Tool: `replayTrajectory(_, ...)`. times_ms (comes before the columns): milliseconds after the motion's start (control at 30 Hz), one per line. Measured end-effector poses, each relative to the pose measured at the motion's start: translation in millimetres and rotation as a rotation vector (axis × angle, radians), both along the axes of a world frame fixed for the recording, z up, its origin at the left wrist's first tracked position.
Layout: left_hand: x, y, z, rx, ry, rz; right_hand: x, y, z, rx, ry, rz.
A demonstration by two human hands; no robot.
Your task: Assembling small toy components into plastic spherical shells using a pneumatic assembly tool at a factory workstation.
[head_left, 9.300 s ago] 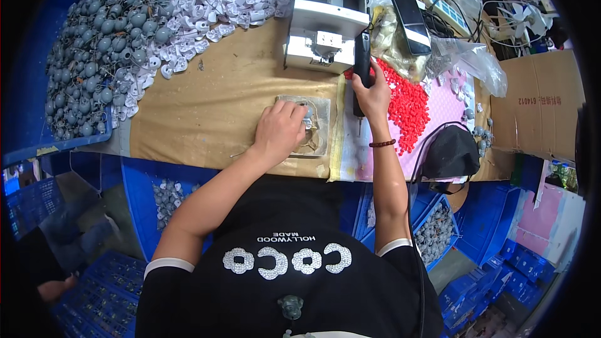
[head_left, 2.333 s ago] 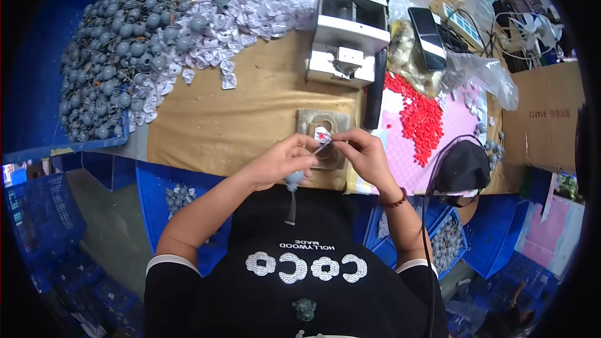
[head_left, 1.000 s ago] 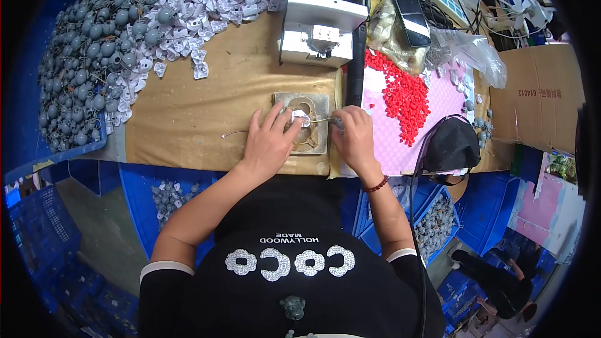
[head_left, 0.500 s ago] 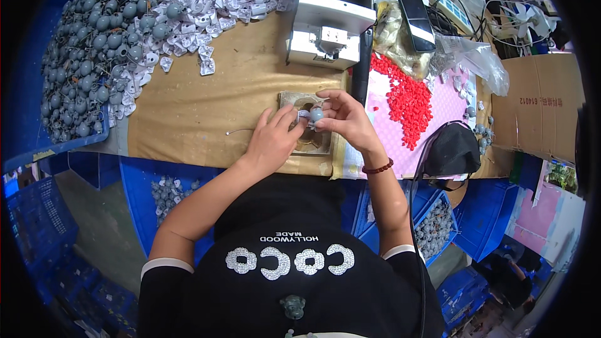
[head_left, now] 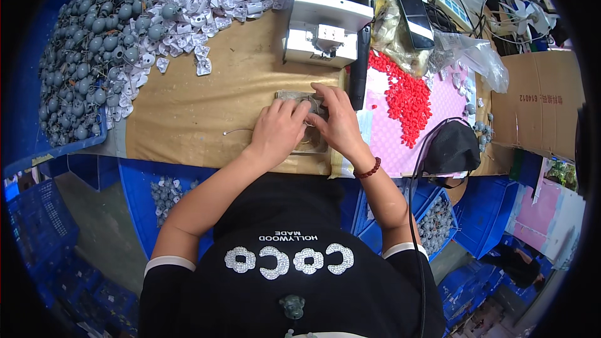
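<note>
On the tan work surface lies a small square fixture block (head_left: 318,144) with a round recess. My left hand (head_left: 278,131) bends over its left side, fingertips pressed together on a grey ball-shaped part (head_left: 310,106). From the right, my right hand (head_left: 341,126) curls its thumb and fingers round the same part, low over the block. Most of the part is hidden by fingers. A thin wire (head_left: 236,130) with a small light tip sticks out left of my left hand.
A grey-white bench machine (head_left: 325,37) stands behind the block. Grey ball parts (head_left: 81,69) and white plastic pieces (head_left: 203,6) are heaped at far left. Red small pieces (head_left: 407,100), a phone (head_left: 413,17), a black pouch (head_left: 452,149) and a cardboard box (head_left: 538,106) are at right.
Both hands have brought the grey ball-shaped part down and slightly left, onto the block. My fingers now cover most of it.
</note>
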State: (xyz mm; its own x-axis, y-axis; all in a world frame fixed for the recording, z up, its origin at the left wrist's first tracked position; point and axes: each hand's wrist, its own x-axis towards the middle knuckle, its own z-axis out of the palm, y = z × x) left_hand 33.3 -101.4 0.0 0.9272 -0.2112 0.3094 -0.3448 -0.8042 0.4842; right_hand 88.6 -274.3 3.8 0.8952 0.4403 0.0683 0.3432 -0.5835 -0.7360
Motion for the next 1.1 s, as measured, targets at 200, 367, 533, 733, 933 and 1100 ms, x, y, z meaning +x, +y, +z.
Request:
replayTrajectory(200,3,-5,-9,0.041,0.090,0.016,38,-29,-8,0.040,-0.503,-0.322)
replayTrajectory(367,4,-6,-11,-0.011,0.070,0.040,83,-34,-36,-0.068,-0.094,-0.502)
replayTrajectory(533,2,-5,-19,-0.105,0.048,0.065,80,-36,-25,0.224,-0.166,-0.525)
replayTrajectory(733,1,-5,-15,-0.138,0.129,0.058,75,-8,87,1.079,-0.203,-0.221)
replayTrajectory(933,0,-6,-15,-0.141,0.131,0.067,110,42,99,1.016,-0.325,-0.116)
replayTrajectory(1100,1,-3,-16,-0.128,0.135,0.050,137,54,85,0.741,-0.171,-0.146)
